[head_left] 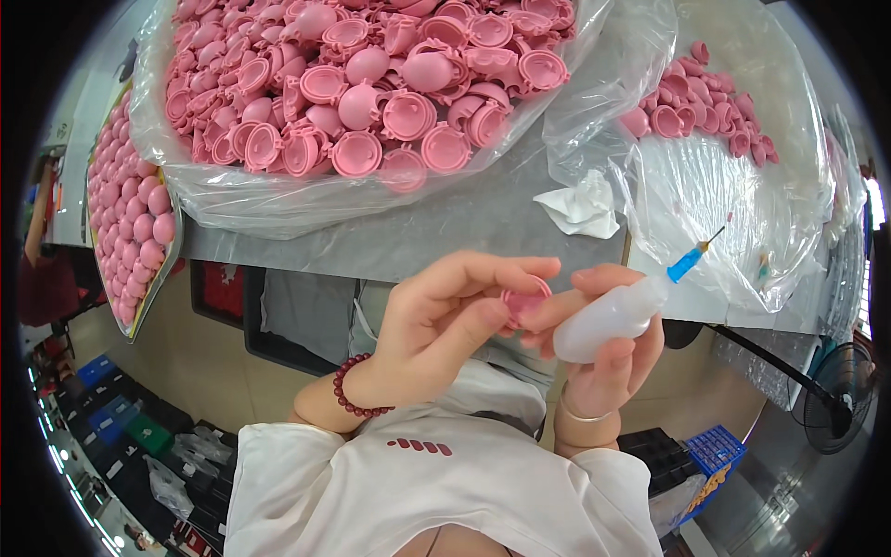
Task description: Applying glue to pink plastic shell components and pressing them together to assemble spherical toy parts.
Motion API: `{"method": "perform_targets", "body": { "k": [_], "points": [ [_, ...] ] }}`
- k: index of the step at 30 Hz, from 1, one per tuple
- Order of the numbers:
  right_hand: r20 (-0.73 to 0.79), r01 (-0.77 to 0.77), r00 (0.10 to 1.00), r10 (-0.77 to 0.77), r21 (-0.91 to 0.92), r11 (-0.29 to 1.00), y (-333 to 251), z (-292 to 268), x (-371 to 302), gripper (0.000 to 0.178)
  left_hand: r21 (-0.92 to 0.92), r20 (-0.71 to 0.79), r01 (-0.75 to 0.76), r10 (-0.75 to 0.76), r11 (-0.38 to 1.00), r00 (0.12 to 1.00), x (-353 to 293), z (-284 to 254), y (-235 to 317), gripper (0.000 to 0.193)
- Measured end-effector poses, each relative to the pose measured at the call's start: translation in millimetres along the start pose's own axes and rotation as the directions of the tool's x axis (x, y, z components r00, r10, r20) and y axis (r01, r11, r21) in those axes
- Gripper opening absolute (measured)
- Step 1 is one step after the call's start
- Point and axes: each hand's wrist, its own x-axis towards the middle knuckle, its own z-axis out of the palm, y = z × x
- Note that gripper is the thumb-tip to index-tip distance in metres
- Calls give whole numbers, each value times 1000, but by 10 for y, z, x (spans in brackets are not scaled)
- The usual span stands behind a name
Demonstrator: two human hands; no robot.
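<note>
Head view: small pink cup (527, 304) is held in the left hand (436, 320), pinched between thumb and fingers, just above the person's edge of the grey table (371, 243). White squeeze bottle (603, 327) is gripped in the right hand (608, 373), fingers wrapped around it; bottle is tilted, with its blue needle tip (687, 264) pointed up and right, away from the cup. Cup is also met by right fingertips; whether it's gripped or only touched by them can't be told, as the view is partly blocked. Big heap of pink cups (408, 116) is held in a clear bag (213, 204) beyond the hands. Smaller pink pile (715, 102) is spread on clear plastic sheeting (687, 186) at far right. Crumpled white tissue (585, 206) is seen between them. Pink domes (130, 209) are massed at far left.
</note>
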Motion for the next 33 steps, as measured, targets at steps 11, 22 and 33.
{"method": "perform_targets", "body": {
  "k": [11, 22, 33],
  "points": [
    [-264, 397, 869, -419, -133, 908, 28, -153, 19, 54, -43, 18, -67, 68, 997, 998, -40, 18, -32, 46],
    [256, 728, 674, -693, -392, 563, -57, -201, 44, 59, 128, -58, -71, 79, 989, 995, -46, 5, 6, 45],
    [185, 636, 739, -648, -508, 581, -11, -135, 12, 61, 135, -47, -90, 97, 987, 994, -42, -13, -3, 45]
  ]
}}
